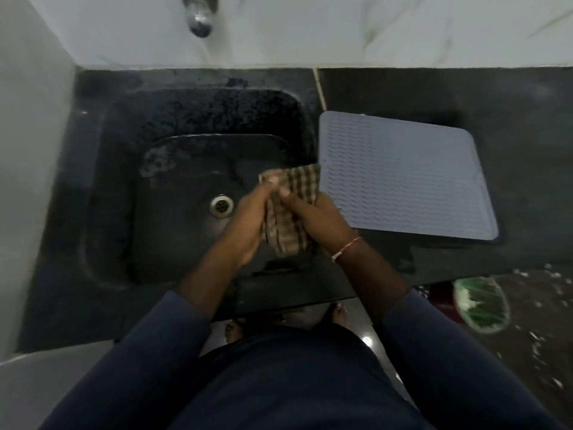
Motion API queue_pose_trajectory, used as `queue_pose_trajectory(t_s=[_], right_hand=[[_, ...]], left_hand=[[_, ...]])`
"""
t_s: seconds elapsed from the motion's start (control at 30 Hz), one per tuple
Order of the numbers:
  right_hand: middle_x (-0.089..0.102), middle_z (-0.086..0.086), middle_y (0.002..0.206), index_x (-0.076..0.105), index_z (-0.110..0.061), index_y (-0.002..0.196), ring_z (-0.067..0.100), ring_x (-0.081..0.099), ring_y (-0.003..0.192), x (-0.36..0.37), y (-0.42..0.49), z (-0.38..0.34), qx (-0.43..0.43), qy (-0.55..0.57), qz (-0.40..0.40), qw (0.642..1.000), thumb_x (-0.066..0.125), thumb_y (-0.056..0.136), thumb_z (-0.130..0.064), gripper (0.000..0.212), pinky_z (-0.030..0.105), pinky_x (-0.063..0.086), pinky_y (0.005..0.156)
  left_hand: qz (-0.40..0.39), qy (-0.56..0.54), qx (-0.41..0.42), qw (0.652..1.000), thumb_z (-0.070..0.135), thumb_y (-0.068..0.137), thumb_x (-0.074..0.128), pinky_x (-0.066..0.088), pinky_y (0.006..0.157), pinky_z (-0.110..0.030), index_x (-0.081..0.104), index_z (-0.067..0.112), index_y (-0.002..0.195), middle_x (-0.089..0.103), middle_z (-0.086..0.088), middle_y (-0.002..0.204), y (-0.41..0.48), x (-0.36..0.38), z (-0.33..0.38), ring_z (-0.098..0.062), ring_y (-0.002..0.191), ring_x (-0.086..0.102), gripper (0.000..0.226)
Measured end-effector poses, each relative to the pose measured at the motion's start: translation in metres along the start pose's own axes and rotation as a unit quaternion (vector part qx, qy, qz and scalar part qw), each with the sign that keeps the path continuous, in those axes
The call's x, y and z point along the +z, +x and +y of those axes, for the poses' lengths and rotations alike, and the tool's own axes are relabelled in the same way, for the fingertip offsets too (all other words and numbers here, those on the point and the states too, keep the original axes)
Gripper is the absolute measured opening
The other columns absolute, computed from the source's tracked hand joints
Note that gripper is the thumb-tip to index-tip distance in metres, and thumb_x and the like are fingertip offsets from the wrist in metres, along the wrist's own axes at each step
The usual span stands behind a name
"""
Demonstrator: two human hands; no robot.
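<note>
- Left hand (248,218) and right hand (319,221) meet over the sink (130,193), each grip curled round the checked cloth (291,212).
- Cloth: woven, brown-beige, bunched between the palms.
- Grey ribbed drying mat (403,175) lies on the dark tabletop (465,97).

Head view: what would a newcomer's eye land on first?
The checked cloth, gripped between the left hand and the right hand over the right side of the dark sink. Next, the pale grey ribbed mat lying on the black counter right of the sink, and the metal tap on the white wall above.
</note>
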State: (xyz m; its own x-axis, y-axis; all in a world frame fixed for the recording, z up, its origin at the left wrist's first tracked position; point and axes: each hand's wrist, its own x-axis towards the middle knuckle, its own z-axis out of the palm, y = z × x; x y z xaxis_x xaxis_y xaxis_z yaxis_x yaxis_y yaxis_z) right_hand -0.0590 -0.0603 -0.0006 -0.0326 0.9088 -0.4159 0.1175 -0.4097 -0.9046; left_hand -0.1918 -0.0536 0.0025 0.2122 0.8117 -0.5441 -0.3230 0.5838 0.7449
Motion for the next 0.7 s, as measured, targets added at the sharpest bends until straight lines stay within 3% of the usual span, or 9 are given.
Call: queue_pose_trajectory(t_s=[0.13, 0.23, 0.33, 0.4, 0.47, 0.53, 0.6, 0.7], right_hand=[[0.073, -0.005, 0.096, 0.069, -0.019, 0.107, 0.005, 0.07, 0.087, -0.069, -0.016, 0.028, 0.015, -0.015, 0.064, 0.998, 0.065, 0.088, -0.041, 0.029, 0.018, 0.056, 0.073], [0.074, -0.001, 0.1, 0.072, -0.02, 0.104, 0.012, 0.07, 0.093, -0.13, -0.014, 0.038, 0.014, 0.014, 0.099, 0.995, 0.059, 0.088, -0.051, 0.037, 0.031, 0.056, 0.081], [0.072, 0.011, 0.081, 0.069, -0.005, 0.092, 0.022, 0.069, 0.073, -0.193, -0.001, 0.04, 0.002, 0.029, 0.195, 0.98, 0.051, 0.09, -0.054, 0.051, 0.036, 0.055, 0.064], [0.067, 0.018, 0.077, 0.062, 0.001, 0.085, 0.027, 0.065, 0.071, -0.24, 0.012, 0.047, -0.058, -0.066, 0.283, 0.955, 0.049, 0.091, -0.052, 0.054, 0.044, 0.054, 0.065], [0.067, 0.01, 0.082, 0.06, -0.006, 0.084, 0.023, 0.062, 0.078, -0.272, 0.027, 0.053, -0.093, -0.172, 0.326, 0.925, 0.048, 0.095, -0.047, 0.044, 0.042, 0.052, 0.073], [0.067, 0.008, 0.096, 0.062, -0.01, 0.098, 0.022, 0.062, 0.09, -0.291, 0.043, 0.06, -0.125, -0.233, 0.31, 0.913, 0.048, 0.095, -0.042, 0.036, 0.035, 0.05, 0.08], [0.064, 0.013, 0.112, 0.06, -0.008, 0.115, 0.027, 0.058, 0.104, -0.298, 0.056, 0.078, -0.157, -0.323, 0.27, 0.893, 0.048, 0.094, -0.046, 0.045, 0.039, 0.046, 0.092], [0.053, 0.017, 0.131, 0.054, -0.009, 0.125, 0.034, 0.047, 0.123, -0.301, 0.062, 0.108, -0.178, -0.474, 0.234, 0.83, 0.046, 0.092, -0.053, 0.055, 0.047, 0.034, 0.106]], left_hand=[[0.039, 0.138, 0.078, 0.987, 0.027, 0.097, 0.056, 0.057, 0.084, -0.038, 0.065, 0.009, 0.117, 0.071, -0.01, 0.11, 0.022, 0.069, -0.049, -0.023, 0.098, 0.069, 0.028], [0.06, 0.155, 0.086, 0.982, 0.031, 0.101, 0.047, 0.057, 0.079, -0.03, 0.064, 0.014, 0.115, 0.07, -0.005, 0.108, 0.044, 0.12, -0.067, -0.016, 0.093, 0.069, 0.028], [0.087, 0.24, 0.136, 0.957, 0.037, 0.102, 0.039, 0.052, 0.088, -0.032, 0.058, 0.014, 0.121, 0.065, -0.002, 0.114, 0.069, 0.163, -0.074, -0.02, 0.102, 0.064, 0.035], [0.098, 0.309, 0.163, 0.932, 0.037, 0.101, 0.041, 0.047, 0.085, -0.03, 0.05, 0.012, 0.125, 0.062, -0.003, 0.112, 0.087, 0.204, -0.082, -0.026, 0.104, 0.061, 0.037], [0.087, 0.411, 0.206, 0.884, 0.044, 0.097, 0.047, 0.048, 0.084, -0.033, 0.035, 0.017, 0.14, 0.062, -0.009, 0.118, 0.101, 0.235, -0.091, -0.028, 0.104, 0.061, 0.052], [0.055, 0.572, 0.24, 0.783, 0.05, 0.095, 0.044, 0.051, 0.083, -0.04, 0.022, 0.029, 0.151, 0.055, -0.013, 0.129, 0.114, 0.251, -0.105, -0.029, 0.104, 0.06, 0.063], [0.047, 0.696, 0.226, 0.68, 0.054, 0.096, 0.035, 0.052, 0.08, -0.045, 0.033, 0.036, 0.146, 0.047, -0.014, 0.137, 0.117, 0.248, -0.115, -0.035, 0.102, 0.061, 0.054], [0.054, 0.764, 0.187, 0.615, 0.05, 0.099, 0.038, 0.049, 0.078, -0.046, 0.042, 0.034, 0.14, 0.043, -0.013, 0.139, 0.11, 0.223, -0.105, -0.038, 0.099, 0.061, 0.044]])
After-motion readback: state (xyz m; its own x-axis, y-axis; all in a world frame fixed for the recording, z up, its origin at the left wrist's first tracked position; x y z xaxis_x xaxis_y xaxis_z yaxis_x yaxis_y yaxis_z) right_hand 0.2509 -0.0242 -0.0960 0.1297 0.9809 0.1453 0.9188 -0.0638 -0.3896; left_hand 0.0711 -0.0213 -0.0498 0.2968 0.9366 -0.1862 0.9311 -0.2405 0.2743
